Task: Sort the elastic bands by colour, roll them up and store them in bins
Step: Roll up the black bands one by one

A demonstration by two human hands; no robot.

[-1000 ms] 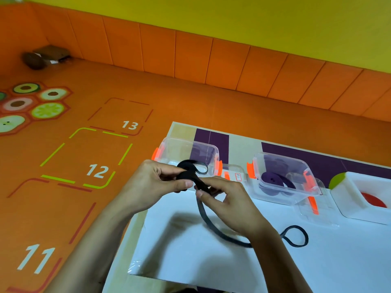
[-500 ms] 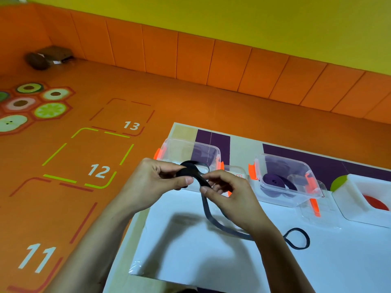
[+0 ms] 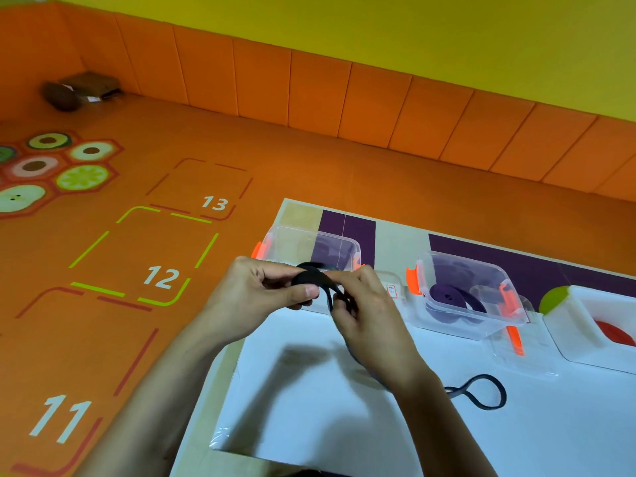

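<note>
white sheet (image 3: 309, 425): left hand (image 3: 261, 294) and right hand (image 3: 371, 315) pinch one black band (image 3: 308, 277); two clear bins (image 3: 303, 242), twelve and three o'clock.

Bright, even overhead light casts a soft shadow (image 3: 303, 359) on the white sheet (image 3: 516, 442) just below the fingers (image 3: 309, 291); detail slightly soft, straight lines bending far from them.

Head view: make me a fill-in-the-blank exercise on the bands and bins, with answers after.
The left hand and right hand grip a band coloured ___.
The clear bin right of the hands contains rolls coloured ___.
The white bin at the right edge holds an item coloured ___.
The band's loose end loops on the ___ sheet.
Missing words: black; purple; red; white.
</note>
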